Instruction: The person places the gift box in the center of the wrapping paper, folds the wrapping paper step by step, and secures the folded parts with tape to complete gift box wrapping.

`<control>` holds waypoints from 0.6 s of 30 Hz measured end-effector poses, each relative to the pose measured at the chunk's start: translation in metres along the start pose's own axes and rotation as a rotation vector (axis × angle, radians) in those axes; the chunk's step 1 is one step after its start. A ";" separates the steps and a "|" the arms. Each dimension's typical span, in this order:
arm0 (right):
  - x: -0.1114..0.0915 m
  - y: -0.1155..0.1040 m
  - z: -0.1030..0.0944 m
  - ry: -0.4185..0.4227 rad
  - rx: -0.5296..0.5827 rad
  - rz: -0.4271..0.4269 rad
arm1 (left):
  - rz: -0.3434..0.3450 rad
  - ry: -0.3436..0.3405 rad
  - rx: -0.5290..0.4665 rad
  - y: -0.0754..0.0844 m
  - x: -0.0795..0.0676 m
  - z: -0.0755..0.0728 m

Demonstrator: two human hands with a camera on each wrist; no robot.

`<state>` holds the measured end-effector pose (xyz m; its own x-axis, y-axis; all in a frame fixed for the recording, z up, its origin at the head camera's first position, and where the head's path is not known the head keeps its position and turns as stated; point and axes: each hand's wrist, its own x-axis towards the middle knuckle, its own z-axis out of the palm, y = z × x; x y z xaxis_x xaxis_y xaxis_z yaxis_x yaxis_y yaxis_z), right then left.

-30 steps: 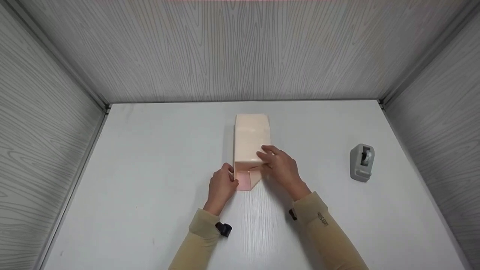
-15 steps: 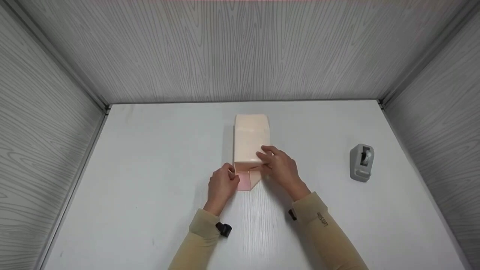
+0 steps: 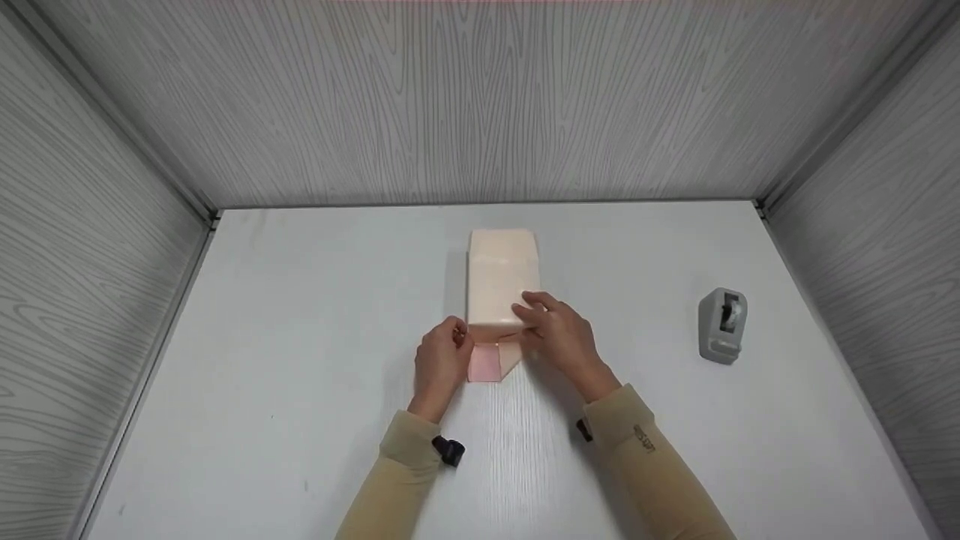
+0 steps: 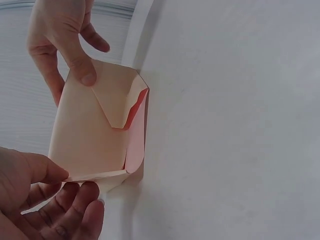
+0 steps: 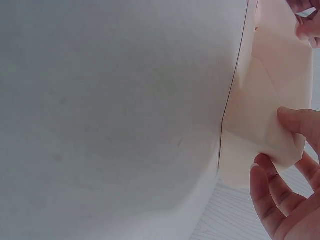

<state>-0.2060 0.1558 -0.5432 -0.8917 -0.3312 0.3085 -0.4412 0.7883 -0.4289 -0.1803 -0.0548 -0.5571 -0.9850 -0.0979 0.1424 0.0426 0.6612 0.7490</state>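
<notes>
I see the package on the table, with a wall behind it. Well to the package's right stands the tape dispenser.

Both arms reach forward from the lower edge of the head view and converge. Left forearm slants up to the right; right forearm slants up to the left. Left hand: pinch hold, thumb pressed opposite the fingers, which are bent and lie side by side. Right hand: slightly farther forward than the left, back of the hand upward; also a pinch hold, its thumb opposing bent, partly spread fingers. Hands near each other, not touching.
</notes>
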 end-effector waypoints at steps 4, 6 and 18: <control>0.000 0.000 0.000 0.000 -0.033 -0.025 | -0.002 -0.012 -0.009 -0.001 -0.004 0.000; 0.000 0.000 0.000 -0.004 -0.047 -0.032 | -0.003 -0.020 -0.011 -0.002 -0.007 0.000; 0.002 -0.002 0.001 -0.022 0.066 0.102 | 0.008 -0.047 -0.014 -0.005 -0.010 -0.001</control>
<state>-0.2067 0.1535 -0.5427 -0.9340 -0.2626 0.2421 -0.3529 0.7830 -0.5122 -0.1706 -0.0582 -0.5615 -0.9913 -0.0571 0.1184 0.0529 0.6515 0.7568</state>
